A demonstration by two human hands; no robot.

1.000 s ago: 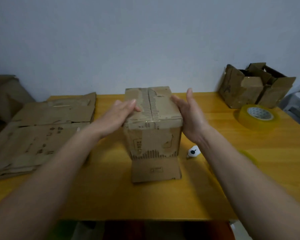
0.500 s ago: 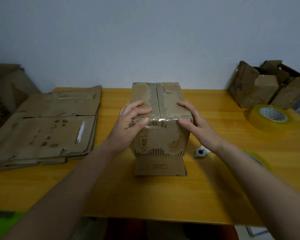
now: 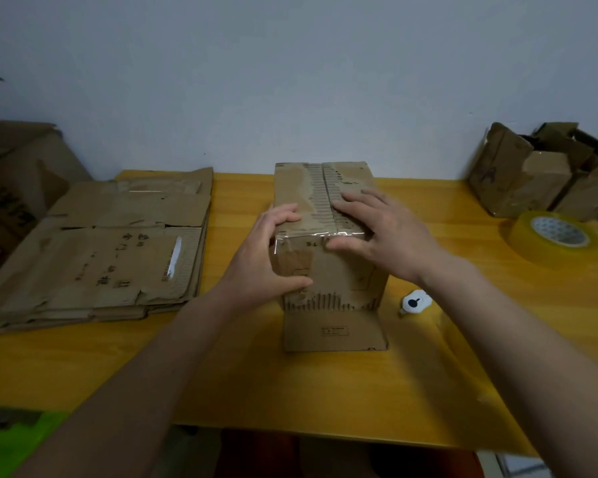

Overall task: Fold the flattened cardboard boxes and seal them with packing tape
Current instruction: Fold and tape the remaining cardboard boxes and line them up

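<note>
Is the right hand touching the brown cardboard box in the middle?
Touching. The head view shows the right hand lying flat on the upright brown cardboard box, thumb over its taped front edge.

Both bare forearms reached forward, the left hand (image 3: 259, 257) wrapped around the near left corner of the cardboard box (image 3: 328, 270), thumb seemingly pressed on its front, while the right hand (image 3: 384, 232) lay flat, fingers spread, across its top edge.

Setting: makeshift packing station.
Evidence: yellow wooden table (image 3: 325, 384) against bare wall; flattened brown cardboard stack (image 3: 111, 250) left edge; clear tape roll (image 3: 551, 238) right edge.
</note>
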